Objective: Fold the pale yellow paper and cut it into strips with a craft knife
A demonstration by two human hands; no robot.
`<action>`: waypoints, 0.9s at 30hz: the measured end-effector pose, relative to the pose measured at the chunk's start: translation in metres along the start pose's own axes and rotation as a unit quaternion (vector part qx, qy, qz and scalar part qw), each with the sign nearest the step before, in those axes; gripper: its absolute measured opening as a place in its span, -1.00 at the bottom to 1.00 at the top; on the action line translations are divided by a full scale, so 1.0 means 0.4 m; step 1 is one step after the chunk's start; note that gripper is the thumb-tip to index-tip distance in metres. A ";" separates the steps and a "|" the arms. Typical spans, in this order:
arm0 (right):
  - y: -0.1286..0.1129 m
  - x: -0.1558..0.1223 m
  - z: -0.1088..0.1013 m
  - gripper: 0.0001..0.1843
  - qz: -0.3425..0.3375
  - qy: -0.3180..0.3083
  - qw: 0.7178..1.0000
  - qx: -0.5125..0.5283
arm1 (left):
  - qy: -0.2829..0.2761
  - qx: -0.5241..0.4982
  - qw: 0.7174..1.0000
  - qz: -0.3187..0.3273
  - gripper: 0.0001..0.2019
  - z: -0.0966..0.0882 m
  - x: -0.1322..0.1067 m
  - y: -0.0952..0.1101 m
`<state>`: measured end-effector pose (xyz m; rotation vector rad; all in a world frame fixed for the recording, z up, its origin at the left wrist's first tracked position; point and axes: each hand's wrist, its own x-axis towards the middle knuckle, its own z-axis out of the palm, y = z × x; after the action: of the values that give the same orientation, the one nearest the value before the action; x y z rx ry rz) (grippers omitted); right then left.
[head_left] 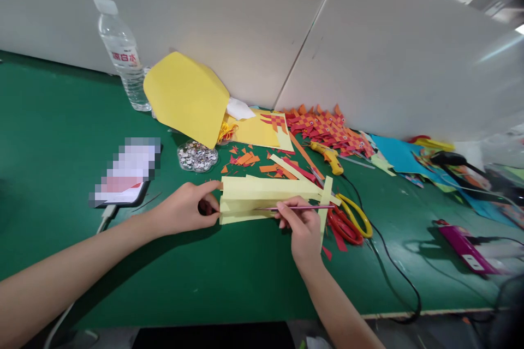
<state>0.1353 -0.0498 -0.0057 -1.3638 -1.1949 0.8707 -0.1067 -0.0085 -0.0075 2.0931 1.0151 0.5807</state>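
A pale yellow sheet of paper (pixel 254 191) with lengthwise folds lies on the green table in front of me. My left hand (pixel 186 208) pinches its left end between thumb and fingers. My right hand (pixel 302 226) grips a slim pencil (pixel 313 207), whose tip points left and rests on or just over the paper's lower half. Narrow pale yellow strips (pixel 326 196) cross each other at the sheet's right end. Beside them lie scissors with red handles (pixel 346 227) and scissors with yellow handles (pixel 358 212); their blades are partly covered.
Orange and red paper scraps (pixel 245 159) lie behind the sheet, near a clear box of googly eyes (pixel 197 156). A yellow glue gun (pixel 329 158), a heap of woven paper fish (pixel 323 128), a phone (pixel 131 169), a water bottle (pixel 125 60) and a pink power strip (pixel 462 248) surround the work.
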 end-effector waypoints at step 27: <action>-0.003 -0.002 -0.002 -0.78 -0.016 -0.039 0.999 -0.022 | 0.005 -0.006 1.000 -0.001 -0.78 0.000 -0.002 0.000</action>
<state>0.1356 -0.0508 -0.0046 -1.3530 -1.2998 0.8852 -0.1075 -0.0091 -0.0076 2.0791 1.0169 0.5947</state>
